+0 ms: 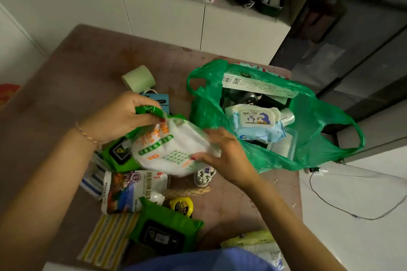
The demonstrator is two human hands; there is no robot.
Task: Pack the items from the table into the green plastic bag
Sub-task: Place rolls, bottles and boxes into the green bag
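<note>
On a brownish table (88,68) beside white cabinets, a green plastic bag (308,130) sits open at the right, a baby wipes pack (257,123) inside. The left hand (119,116) pinches the green top edge of a white pouch (171,152); the right hand (226,156) grips its lower end. It is held just left of the bag, above a salt packet (134,191) and a green wipes pack (165,231).

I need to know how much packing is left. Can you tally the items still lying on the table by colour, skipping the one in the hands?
Green: 3, a tape roll and two wipe packs
Yellow: 1, a tape measure
White: 2, a salt bag and a cotton swab tub
Striped: 2, packs at the table's left edge
Total: 8 clearly countable; others are partly hidden.
</note>
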